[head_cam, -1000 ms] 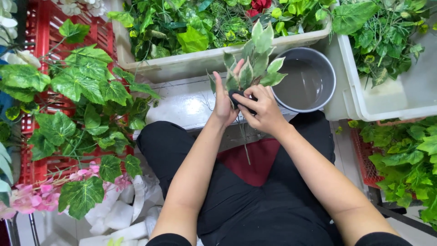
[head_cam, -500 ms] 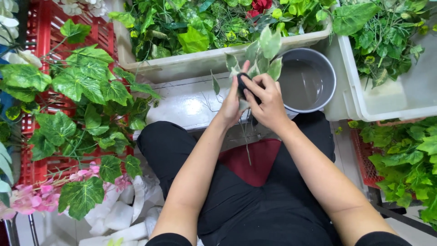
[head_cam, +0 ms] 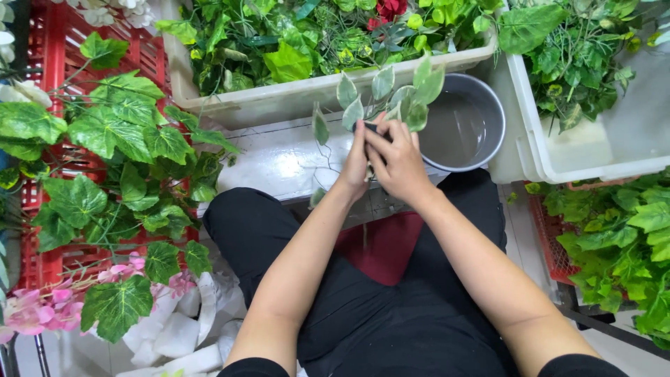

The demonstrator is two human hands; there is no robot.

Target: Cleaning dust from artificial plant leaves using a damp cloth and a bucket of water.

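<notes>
Both hands meet over my lap in front of a white ledge. My left hand [head_cam: 356,165] and my right hand [head_cam: 399,158] are closed together around the stem of an artificial leaf sprig [head_cam: 391,94] with pale green, white-edged leaves. The leaves fan up above the fingers, toward a grey round bucket [head_cam: 481,150] just right of the hands. A small dark part shows between the fingertips; I cannot tell what it is. A thin stem [head_cam: 365,237] hangs down below the hands over a dark red cloth [head_cam: 384,244].
A white tub [head_cam: 279,105] full of green foliage and a red flower stands ahead. Another white tub [head_cam: 600,157] with leaves is at right, above a red crate of greens [head_cam: 551,251]. Red crates [head_cam: 49,42] with large-leaf vines and pink blossoms [head_cam: 42,314] fill the left.
The hands have moved slightly right and closer together on the sprig. The leaves have shifted and spread higher toward the bucket.
</notes>
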